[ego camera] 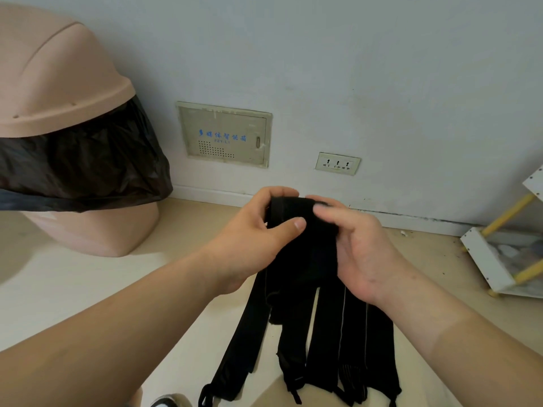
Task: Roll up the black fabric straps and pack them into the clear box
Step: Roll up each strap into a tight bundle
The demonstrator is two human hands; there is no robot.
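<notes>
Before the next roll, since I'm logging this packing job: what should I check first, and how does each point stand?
1. Grip of the left hand on the black straps: thumb pressed over the top fold, ok.
2. Grip of the right hand: blurred where it meets the fold, cannot tell.
3. One strap singled out: several hang together from the hands, not ok.
4. Tight roll formed: only a folded top shows, cannot tell.
5. The clear box within reach: not in view, cannot tell.
</notes>
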